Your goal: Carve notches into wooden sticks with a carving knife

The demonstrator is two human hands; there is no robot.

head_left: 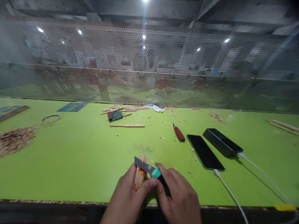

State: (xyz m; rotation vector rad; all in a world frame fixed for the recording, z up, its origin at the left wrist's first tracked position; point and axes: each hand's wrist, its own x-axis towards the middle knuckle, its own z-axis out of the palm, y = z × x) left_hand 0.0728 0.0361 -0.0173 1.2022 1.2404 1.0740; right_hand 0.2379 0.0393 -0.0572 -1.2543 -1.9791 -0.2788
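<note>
Near the table's front edge, my left hand (130, 189) is closed around a small pale piece of wood (139, 179) with an orange-brown stain on one face. My right hand (178, 193) grips a utility knife (156, 172) with a teal and black handle. Its grey blade lies across the upper part of the wood, tip toward the upper left. My left thumb rests against the knife side, close to my right thumb. The lower end of the wood and most of the knife handle are hidden by my fingers.
On the green table (77, 161) lie a red-handled carving knife (179, 133), a phone (205, 152) and a black power bank (221, 141), both with white cables. A carved stick (127, 125), sandpaper (115, 115) and wood shavings (16, 140) lie farther off. A perforated metal screen (144, 68) stands behind.
</note>
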